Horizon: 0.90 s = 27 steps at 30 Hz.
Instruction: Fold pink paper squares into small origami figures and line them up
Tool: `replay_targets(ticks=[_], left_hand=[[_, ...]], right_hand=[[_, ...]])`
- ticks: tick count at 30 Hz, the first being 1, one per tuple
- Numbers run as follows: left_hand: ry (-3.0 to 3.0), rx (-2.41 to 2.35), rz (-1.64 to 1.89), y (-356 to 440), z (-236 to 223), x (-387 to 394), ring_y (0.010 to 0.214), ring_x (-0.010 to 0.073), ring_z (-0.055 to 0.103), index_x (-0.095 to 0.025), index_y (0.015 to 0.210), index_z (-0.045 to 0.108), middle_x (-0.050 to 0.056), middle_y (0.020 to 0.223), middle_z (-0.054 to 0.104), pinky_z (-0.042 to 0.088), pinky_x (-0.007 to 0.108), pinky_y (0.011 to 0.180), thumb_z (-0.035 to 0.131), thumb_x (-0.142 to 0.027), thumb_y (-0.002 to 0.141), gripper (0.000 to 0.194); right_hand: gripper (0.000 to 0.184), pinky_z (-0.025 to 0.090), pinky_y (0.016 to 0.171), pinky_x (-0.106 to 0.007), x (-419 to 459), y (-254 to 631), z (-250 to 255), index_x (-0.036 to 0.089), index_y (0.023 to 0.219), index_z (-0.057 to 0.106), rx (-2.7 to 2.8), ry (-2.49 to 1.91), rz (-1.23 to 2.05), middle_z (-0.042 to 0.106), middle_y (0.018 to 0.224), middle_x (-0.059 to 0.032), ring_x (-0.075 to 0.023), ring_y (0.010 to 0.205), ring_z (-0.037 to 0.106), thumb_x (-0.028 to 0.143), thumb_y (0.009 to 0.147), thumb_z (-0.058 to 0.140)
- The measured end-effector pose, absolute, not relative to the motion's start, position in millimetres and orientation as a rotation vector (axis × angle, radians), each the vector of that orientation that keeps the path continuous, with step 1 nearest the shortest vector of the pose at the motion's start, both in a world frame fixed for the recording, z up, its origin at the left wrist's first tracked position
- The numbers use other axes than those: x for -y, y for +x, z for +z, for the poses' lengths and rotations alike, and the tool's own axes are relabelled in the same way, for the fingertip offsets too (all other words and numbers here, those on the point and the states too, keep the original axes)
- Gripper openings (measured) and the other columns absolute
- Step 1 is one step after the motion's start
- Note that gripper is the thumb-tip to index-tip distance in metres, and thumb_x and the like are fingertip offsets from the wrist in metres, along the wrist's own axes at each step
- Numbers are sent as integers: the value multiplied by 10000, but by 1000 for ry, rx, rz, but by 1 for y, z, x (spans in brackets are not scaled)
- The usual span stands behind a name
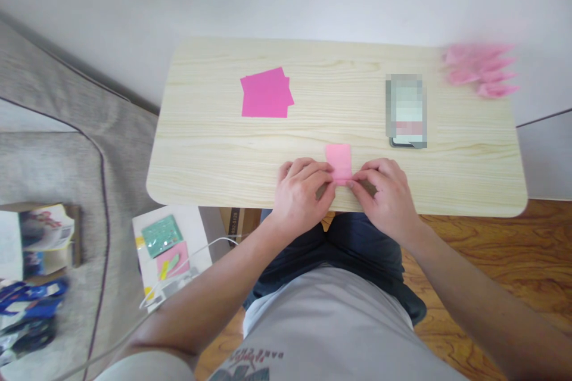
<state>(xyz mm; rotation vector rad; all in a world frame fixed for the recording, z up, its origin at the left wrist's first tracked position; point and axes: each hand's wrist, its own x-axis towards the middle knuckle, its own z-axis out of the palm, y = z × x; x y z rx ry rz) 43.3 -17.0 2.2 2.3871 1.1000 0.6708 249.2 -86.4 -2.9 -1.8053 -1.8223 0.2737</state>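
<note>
A small light pink sheet of paper (339,161) lies on the table near its front edge, with a narrow folded strip along its near side. My left hand (304,190) pinches the near left corner between thumb and fingers. At the near right corner, my right hand (384,193) grips the same paper with thumb and forefinger. Farther back on the left rest a few overlapping magenta paper sheets (266,95). Several pink folded paper pieces (482,68) are grouped at the far right corner, looking blurred.
The pale wood-grain table (201,161) backs onto a white wall. A phone (406,110), partly pixelated, lies right of the paper. Lower left, a white surface (196,226) holds a green packet (161,235), pink paper and a white cable. A grey sofa (67,161) stands at left.
</note>
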Motion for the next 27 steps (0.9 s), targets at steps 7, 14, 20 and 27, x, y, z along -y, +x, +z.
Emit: replay_targets(ticks=[7,14,20,27], left_hand=[[2354,-1163,650,50,4,17,1194,244,618,-246,883,701,17,1208,759,407,465,1058,651,-257,954,88],[2344,-1193,630,51,3,17,1195,259,602,-243,882,683,37,1198,739,410,476,1053,666,-247,936,57],[2351,-1195,626,51,4,17,1191,253,596,-242,888,675,29,1193,732,410,473,1052,660,-248,943,57],[2342,-1217,605,54,6,18,1180,277,582,-241,874,654,49,1183,719,408,494,1039,674,-248,924,54]], right_hand=[[117,484,861,-469,84,249,-1,231,936,720,1829,-1872,278,675,1014,-83,-278,990,618,347,943,718],[125,490,851,-470,79,248,5,233,903,723,1849,-1931,302,671,989,-82,-281,979,623,355,930,729],[141,482,831,-472,76,247,8,237,879,717,1879,-1952,292,673,973,-83,-286,977,621,367,932,727],[177,457,764,-460,71,244,13,242,825,702,1903,-2001,259,681,941,-79,-293,961,620,388,917,741]])
